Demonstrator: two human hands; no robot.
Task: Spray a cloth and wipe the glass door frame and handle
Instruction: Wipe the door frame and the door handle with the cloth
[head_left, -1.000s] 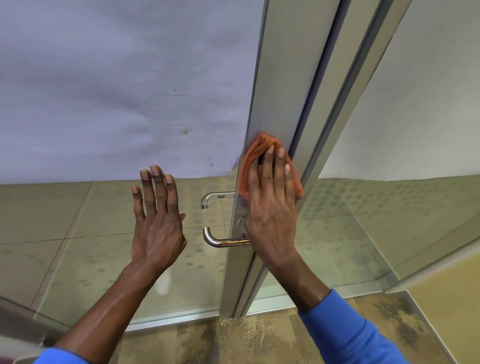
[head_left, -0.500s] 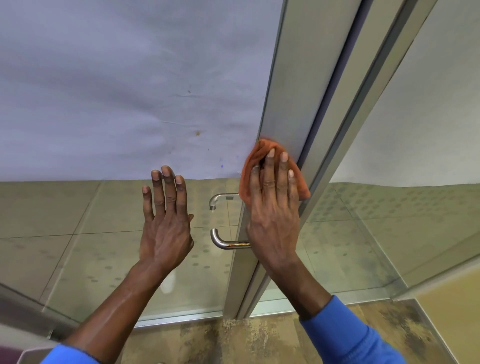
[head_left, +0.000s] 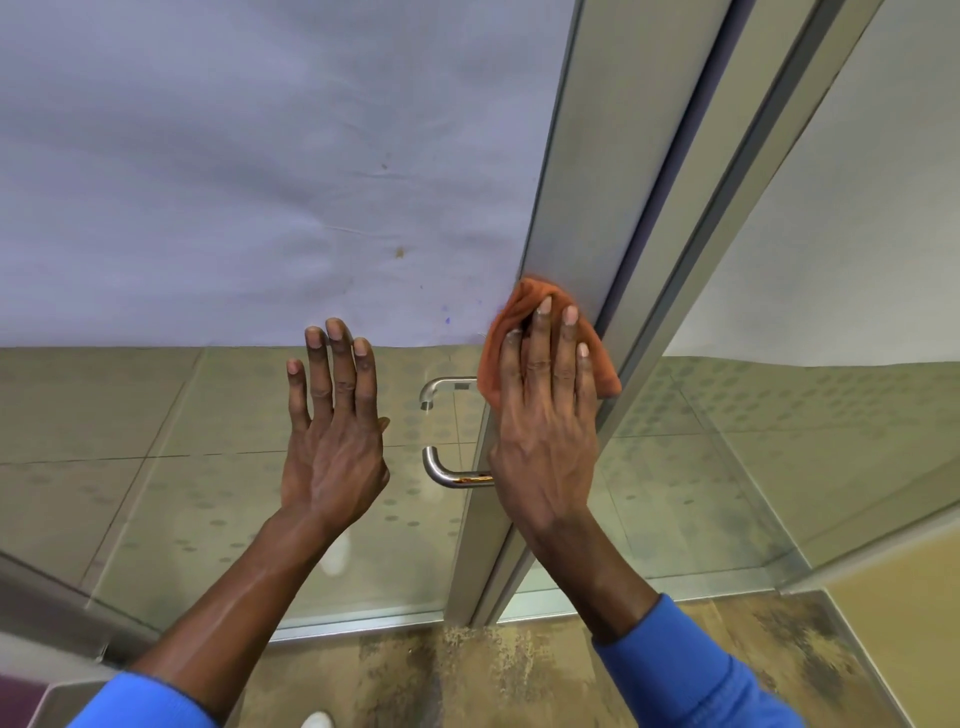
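My right hand (head_left: 545, 415) lies flat on an orange cloth (head_left: 496, 358) and presses it against the grey metal door frame (head_left: 587, 182), just above the handle. The steel D-shaped handle (head_left: 439, 467) sticks out to the left of the frame, its right ends hidden behind my hand and the cloth. My left hand (head_left: 332, 441) rests flat and empty on the glass door pane (head_left: 156, 467), fingers together and pointing up, a little left of the handle.
A pale sheet (head_left: 260, 156) covers the upper glass. A second frame post (head_left: 769, 182) and another glass panel (head_left: 779, 441) stand to the right. Worn brown flooring (head_left: 467, 675) lies below the door. A white shoe tip (head_left: 317, 719) shows at the bottom edge.
My right hand with the cloth has slid slightly up the frame. The view has shifted a little, and my left hand stays flat on the glass.
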